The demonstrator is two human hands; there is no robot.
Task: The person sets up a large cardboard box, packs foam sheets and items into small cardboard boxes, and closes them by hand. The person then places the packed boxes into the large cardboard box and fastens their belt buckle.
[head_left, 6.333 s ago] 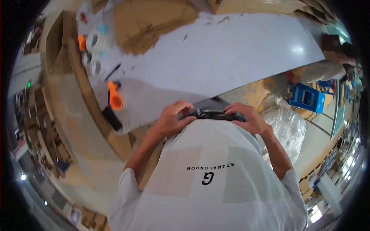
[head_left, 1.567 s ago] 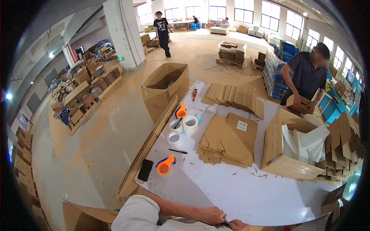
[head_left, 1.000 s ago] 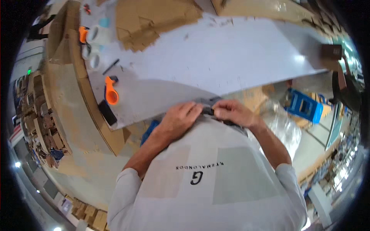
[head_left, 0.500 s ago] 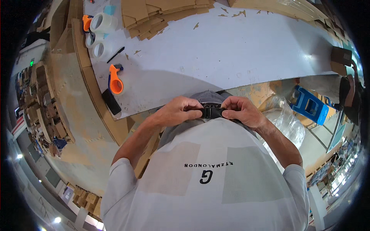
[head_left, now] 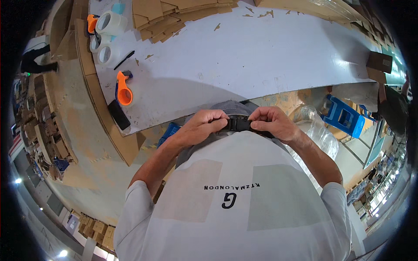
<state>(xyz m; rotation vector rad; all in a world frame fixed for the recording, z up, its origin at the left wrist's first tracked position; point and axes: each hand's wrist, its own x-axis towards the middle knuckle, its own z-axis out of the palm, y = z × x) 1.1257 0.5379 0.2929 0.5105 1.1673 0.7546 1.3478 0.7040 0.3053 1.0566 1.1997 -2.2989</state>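
Note:
At my waist, in front of the grey trousers, a black plastic side-release buckle sits on a dark strap. My left hand pinches its left end between thumb and fingers. The right end is pinched the same way by my right hand. Both halves meet between my fingertips; whether they are locked cannot be seen. Just below lies the hem of my white T-shirt.
The white table ahead bears an orange tape dispenser, a black phone, a marker, clear tape rolls and flat cardboard. A blue plastic stool and clear plastic wrap are right. Another person's legs show far left.
The buckle now looks like one solid block between my fingers, where its prongs showed before. My view has shifted slightly, and a blue thing now shows beside my left forearm.

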